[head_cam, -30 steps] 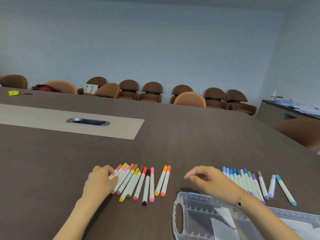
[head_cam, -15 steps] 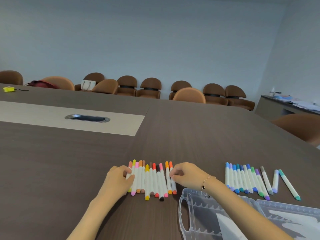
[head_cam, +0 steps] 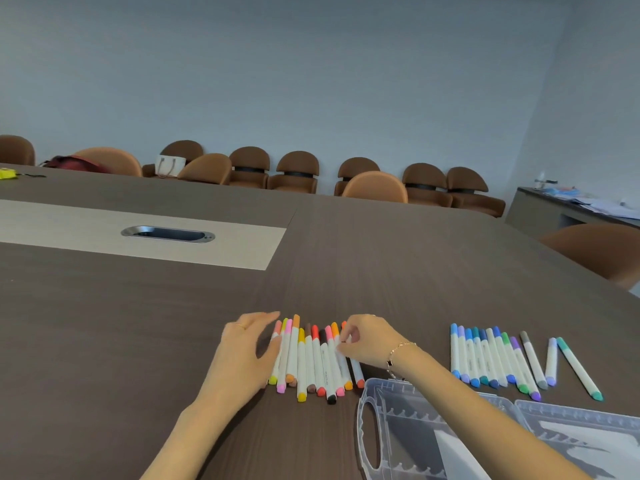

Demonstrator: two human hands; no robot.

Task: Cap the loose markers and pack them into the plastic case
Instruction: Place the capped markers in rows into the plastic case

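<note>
Warm-coloured markers (head_cam: pixel 313 362) lie side by side on the dark table (head_cam: pixel 138 323), bracketed by your hands. Your left hand (head_cam: pixel 242 355) presses straight, spread fingers against the row's left edge; your right hand (head_cam: pixel 369 341) curls its fingers on the right-end markers. The open clear case (head_cam: pixel 398 427) sits just right, cool-coloured markers (head_cam: pixel 491 358) beyond.

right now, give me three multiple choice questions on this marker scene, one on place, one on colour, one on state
1. Where does the plastic case lie?
A. near the table edge, under the right forearm
B. on a chair
C. beside the cable slot

2. What colours is the marker group right of the case's handle?
A. reds
B. blues, greens, purples
C. all black

3. The case is:
A. shut
B. open
C. upside down

Answers: 1 A, forearm crosses above it. 2 B, cool-coloured caps show. 3 B, both halves spread, slots showing.
</note>
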